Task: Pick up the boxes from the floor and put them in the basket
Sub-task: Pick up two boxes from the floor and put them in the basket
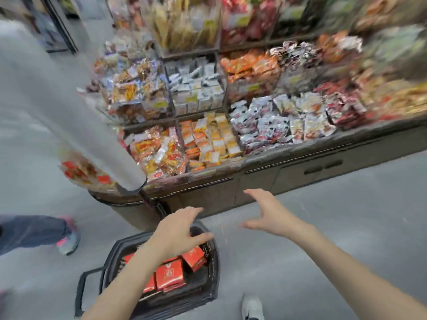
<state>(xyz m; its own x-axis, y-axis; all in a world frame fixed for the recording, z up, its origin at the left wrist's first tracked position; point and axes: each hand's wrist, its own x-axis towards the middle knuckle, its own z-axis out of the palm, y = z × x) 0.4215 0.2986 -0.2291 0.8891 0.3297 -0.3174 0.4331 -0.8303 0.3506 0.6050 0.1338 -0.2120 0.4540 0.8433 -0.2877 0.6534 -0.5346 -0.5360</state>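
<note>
Head view: both hands empty above black plastic shopping basket [213,273], flat red cardboard boxes [169,276] already inside.

Left hand [178,229] spread, holding nothing, just over the far rim of the basket; right hand [268,213] also spread and empty, over bare grey floor [323,227] to the right of the basket. Several boxes lying flat and partly overlapped in the basket, one tilted at the far side; none seen on the floor from this angle. Look light and stiff, with smooth glossy faces, so probably a little slippery. Better to take across the two narrow edges, thumb on one side and fingers on the other, not by the flat top. Much blur, so no finer detail.
</note>
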